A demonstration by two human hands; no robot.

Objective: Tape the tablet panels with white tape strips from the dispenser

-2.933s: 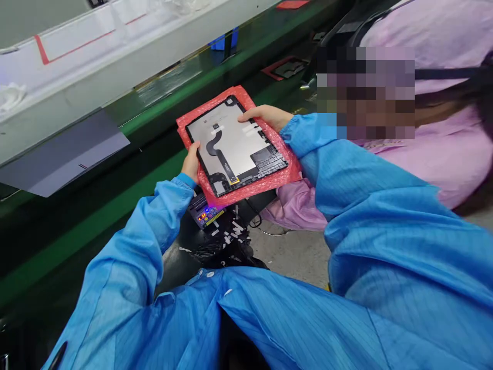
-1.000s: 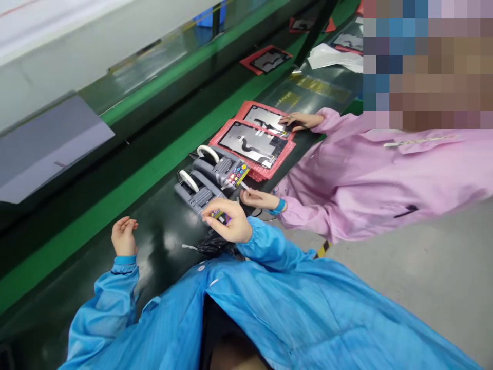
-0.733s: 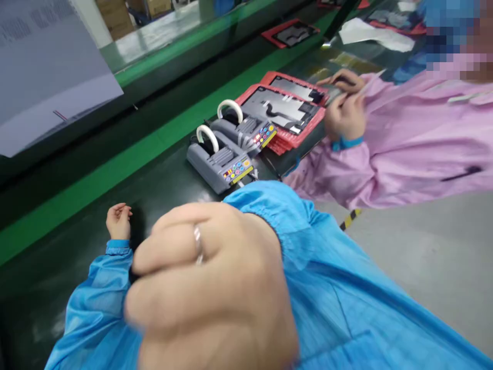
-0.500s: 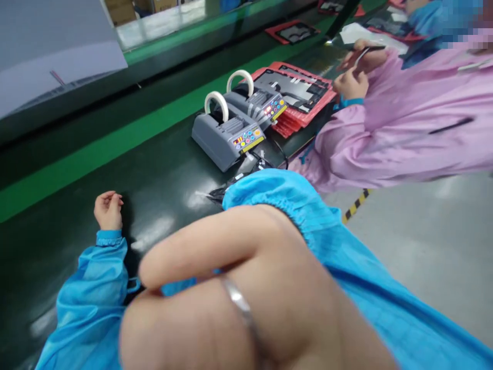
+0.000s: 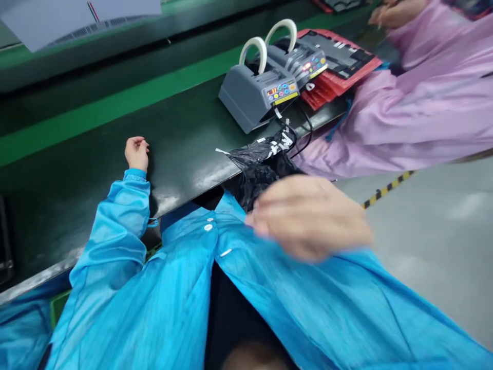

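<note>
Head view: big dark green table (image 5: 77, 128) running across, blue coat (image 5: 154, 288) filling the bottom, pink sleeves (image 5: 416, 123) of another person on the right. Two grey tape machines (image 5: 246, 95) sit side by side on the table, red-sheeted panels (image 5: 335, 51) stacked right behind, black bag (image 5: 256, 180) bunched at the edge. Right hand (image 5: 304, 218)'s a blur near the bag, can't tell its grip; left hand (image 5: 136, 153)'s over the table, fingers loosely curled, contents unclear. Little white scraps (image 5: 285, 141) litter the bag.
</note>
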